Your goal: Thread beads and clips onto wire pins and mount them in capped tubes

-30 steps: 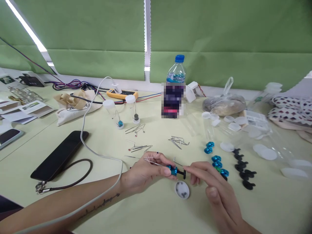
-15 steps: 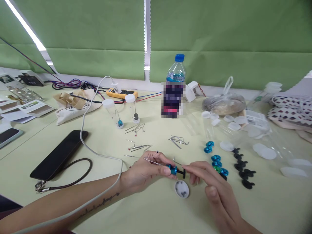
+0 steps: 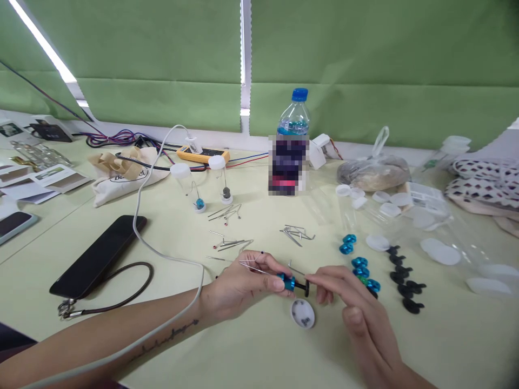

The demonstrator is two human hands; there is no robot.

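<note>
My left hand [image 3: 243, 281] pinches a small blue metal part [image 3: 287, 282] with a black stem and a black disc end [image 3: 307, 287]. A thin bent wire with a dark tip [image 3: 253, 266] runs over the same fingers. My right hand [image 3: 357, 308] has its index fingertip against the black disc, with the thumb held apart. A thin bent metal rod [image 3: 297, 268] shows beside that fingertip; its lower end is hard to make out. Just below lies a white round cap [image 3: 303, 314] holding several tiny dark pieces.
Bent metal rods [image 3: 297, 233], blue parts [image 3: 360, 268] and black winged pieces [image 3: 401, 273] lie around the hands. Two capped clear tubes [image 3: 221, 181] stand behind, near a bottle [image 3: 290, 146]. A phone [image 3: 97, 259] lies left; a white cable [image 3: 170, 254] crosses my left forearm.
Hardly anything differs. My right hand has shifted very slightly, its index fingertip still at the black disc; the tiny pieces in the cap look a little differently spread.
</note>
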